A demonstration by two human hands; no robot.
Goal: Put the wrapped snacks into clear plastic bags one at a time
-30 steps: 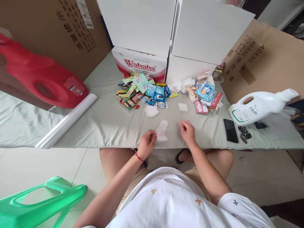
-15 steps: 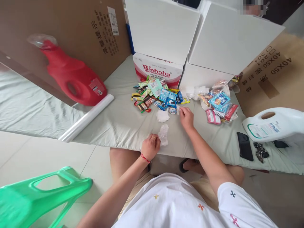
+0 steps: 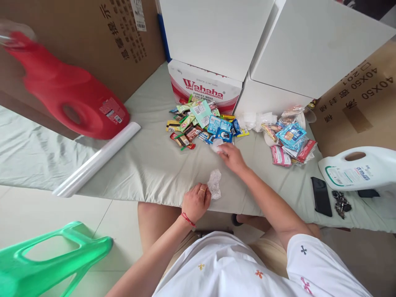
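Observation:
My left hand (image 3: 196,202) rests near the front edge of the cloth-covered table, its fingers curled on the edge of a crinkled clear plastic bag (image 3: 214,184). Farther in, my right hand (image 3: 232,157) pinches a piece of translucent white plastic (image 3: 218,145) between thumb and fingers. That piece is just in front of a heap of small wrapped snacks (image 3: 193,133), partly covering the blue packets (image 3: 223,135) there. To the right of the heap lies a bunch of clear plastic bags (image 3: 258,121).
A second pile of snack packets (image 3: 291,138) lies right. A red detergent jug (image 3: 78,97) and a white plastic roll (image 3: 99,161) lie left. A Wahaha carton (image 3: 204,88) stands behind; a white jug (image 3: 359,168), phone (image 3: 321,196) and keys (image 3: 341,204) lie right. A green stool (image 3: 52,264) stands below.
My right hand has moved left and taken hold of the translucent white plastic that lay on the cloth. My left hand stays by the clear bag. The view has shifted slightly.

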